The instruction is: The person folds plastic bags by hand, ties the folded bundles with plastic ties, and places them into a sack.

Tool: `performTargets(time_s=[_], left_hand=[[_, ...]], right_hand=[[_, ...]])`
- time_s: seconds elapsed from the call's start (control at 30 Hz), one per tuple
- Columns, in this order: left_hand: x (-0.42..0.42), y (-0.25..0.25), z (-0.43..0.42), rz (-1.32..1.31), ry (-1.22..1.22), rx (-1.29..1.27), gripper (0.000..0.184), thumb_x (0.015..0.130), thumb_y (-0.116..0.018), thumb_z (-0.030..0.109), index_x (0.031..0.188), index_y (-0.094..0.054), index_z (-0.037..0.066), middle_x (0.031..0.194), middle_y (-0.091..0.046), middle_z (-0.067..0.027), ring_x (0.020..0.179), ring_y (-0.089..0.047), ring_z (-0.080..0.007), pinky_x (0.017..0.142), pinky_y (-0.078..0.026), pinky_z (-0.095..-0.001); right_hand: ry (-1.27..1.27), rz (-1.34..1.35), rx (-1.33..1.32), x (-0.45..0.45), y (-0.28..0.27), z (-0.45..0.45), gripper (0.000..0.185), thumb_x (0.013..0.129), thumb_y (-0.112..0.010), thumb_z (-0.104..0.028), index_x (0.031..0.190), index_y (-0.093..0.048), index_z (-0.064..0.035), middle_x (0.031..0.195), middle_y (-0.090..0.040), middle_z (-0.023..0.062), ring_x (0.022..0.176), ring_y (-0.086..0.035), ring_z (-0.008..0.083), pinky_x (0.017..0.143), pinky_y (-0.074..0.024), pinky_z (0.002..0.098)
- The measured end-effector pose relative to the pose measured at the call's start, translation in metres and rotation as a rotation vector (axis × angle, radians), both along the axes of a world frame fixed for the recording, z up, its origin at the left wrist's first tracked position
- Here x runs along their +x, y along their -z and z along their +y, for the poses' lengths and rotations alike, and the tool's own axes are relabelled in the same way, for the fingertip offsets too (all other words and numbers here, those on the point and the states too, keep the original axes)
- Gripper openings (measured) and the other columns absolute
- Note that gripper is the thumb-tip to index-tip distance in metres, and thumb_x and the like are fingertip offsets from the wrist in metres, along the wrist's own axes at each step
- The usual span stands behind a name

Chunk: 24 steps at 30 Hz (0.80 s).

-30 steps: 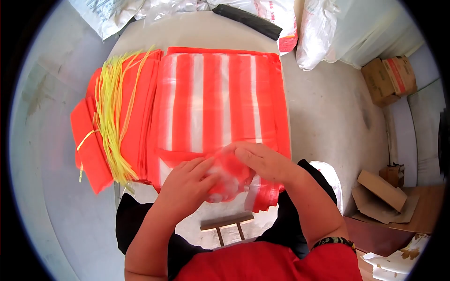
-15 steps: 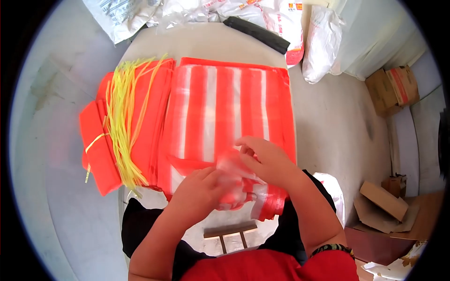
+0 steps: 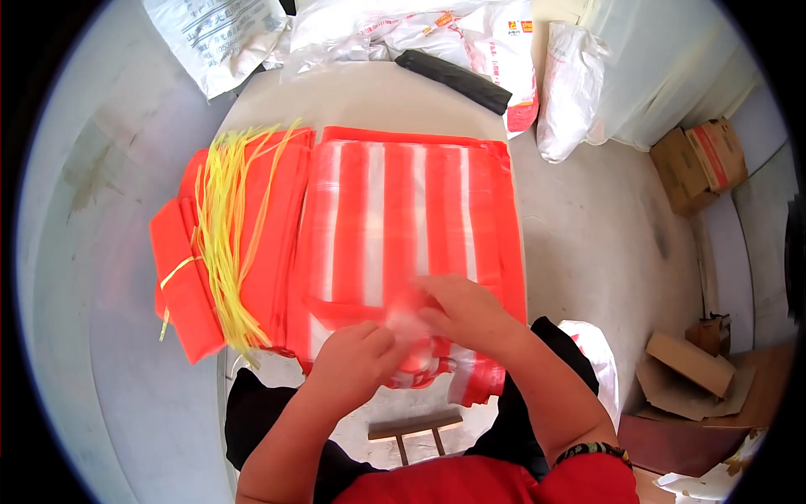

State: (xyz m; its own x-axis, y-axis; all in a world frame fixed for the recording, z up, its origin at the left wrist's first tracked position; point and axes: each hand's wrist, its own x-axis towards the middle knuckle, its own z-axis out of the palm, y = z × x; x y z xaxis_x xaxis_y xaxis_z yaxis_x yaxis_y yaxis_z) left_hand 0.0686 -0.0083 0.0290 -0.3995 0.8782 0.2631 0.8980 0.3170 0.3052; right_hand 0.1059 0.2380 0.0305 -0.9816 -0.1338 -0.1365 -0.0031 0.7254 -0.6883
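Observation:
A stack of red-and-white striped plastic sheets, perhaps bags (image 3: 403, 218), lies before me on the table. At its near edge the top layer is bunched up in crumpled folds. My left hand (image 3: 353, 357) has its fingers curled closed on these folds from the left. From the right, my right hand (image 3: 466, 315) is closed on the same bunched plastic, its fingertips smeared by motion. Between the two hands the plastic is blurred. A bundle of yellow strips (image 3: 227, 244) lies left of the striped stack, on folded red sheets (image 3: 281, 218).
A tied red bundle (image 3: 186, 281) sits at the far left. A black roll (image 3: 453, 81) and white printed bags (image 3: 378, 29) lie at the table's back. A white wrapped roll (image 3: 571, 92) stands beyond the right edge. Cardboard boxes (image 3: 698, 165) are on the right.
The view has shifted slightly, so the table sits lower in the picture. My right hand has come down and closer to my left hand, both staying at the bunched plastic.

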Motion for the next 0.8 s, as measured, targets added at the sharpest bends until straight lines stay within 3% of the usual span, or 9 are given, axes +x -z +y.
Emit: performTargets(time_s=[0.13, 0.27, 0.33, 0.47, 0.8], left_hand=[[0.001, 0.003, 0.002, 0.016, 0.015, 0.027, 0.032, 0.071, -0.074, 0.009, 0.103, -0.074, 0.009, 0.091, -0.062, -0.0026, 0.083, -0.064, -0.023, 0.064, -0.053, -0.0364], [0.002, -0.001, 0.005, -0.001, 0.005, 0.019, 0.028, 0.07, -0.074, 0.009, 0.098, -0.075, 0.008, 0.092, -0.063, -0.0034, 0.085, -0.065, -0.0233, 0.065, -0.054, -0.0367], [0.0, -0.001, 0.009, 0.01, 0.002, 0.071, 0.027, 0.069, -0.074, 0.009, 0.096, -0.075, 0.008, 0.096, -0.066, -0.004, 0.088, -0.066, -0.0242, 0.068, -0.056, -0.0368], [-0.003, 0.001, 0.015, 0.017, 0.016, 0.136, 0.026, 0.067, -0.075, 0.01, 0.093, -0.075, 0.007, 0.103, -0.071, -0.0057, 0.094, -0.069, -0.0261, 0.076, -0.058, -0.0383], [-0.013, 0.023, 0.019, -0.01, -0.015, 0.175, 0.025, 0.068, -0.079, 0.009, 0.093, -0.077, 0.009, 0.094, -0.072, -0.0032, 0.09, -0.069, -0.0256, 0.076, -0.056, -0.0408]], right_hand=[[-0.016, 0.102, -0.136, 0.002, 0.013, 0.001, 0.044, 0.097, -0.069, -0.02, 0.137, -0.064, -0.0051, 0.123, -0.07, 0.0171, 0.113, -0.065, 0.0354, 0.097, -0.0528, 0.0455], [-0.003, 0.124, -0.021, 0.002, 0.009, 0.001, 0.042, 0.096, -0.07, -0.018, 0.135, -0.066, -0.0045, 0.118, -0.073, 0.0153, 0.112, -0.067, 0.0338, 0.095, -0.0546, 0.0447], [-0.02, 0.038, -0.038, 0.001, 0.007, 0.001, 0.04, 0.095, -0.071, -0.018, 0.133, -0.067, -0.0041, 0.118, -0.073, 0.0153, 0.111, -0.067, 0.0341, 0.095, -0.0547, 0.0449], [-0.033, 0.132, -0.099, 0.005, 0.014, -0.005, 0.038, 0.095, -0.072, -0.016, 0.131, -0.068, -0.005, 0.115, -0.073, 0.0145, 0.11, -0.068, 0.0346, 0.094, -0.0552, 0.0449], [-0.045, 0.156, -0.2, 0.004, 0.023, -0.012, 0.034, 0.098, -0.067, -0.01, 0.131, -0.068, -0.0041, 0.113, -0.073, 0.016, 0.106, -0.07, 0.0339, 0.092, -0.0565, 0.0433]])
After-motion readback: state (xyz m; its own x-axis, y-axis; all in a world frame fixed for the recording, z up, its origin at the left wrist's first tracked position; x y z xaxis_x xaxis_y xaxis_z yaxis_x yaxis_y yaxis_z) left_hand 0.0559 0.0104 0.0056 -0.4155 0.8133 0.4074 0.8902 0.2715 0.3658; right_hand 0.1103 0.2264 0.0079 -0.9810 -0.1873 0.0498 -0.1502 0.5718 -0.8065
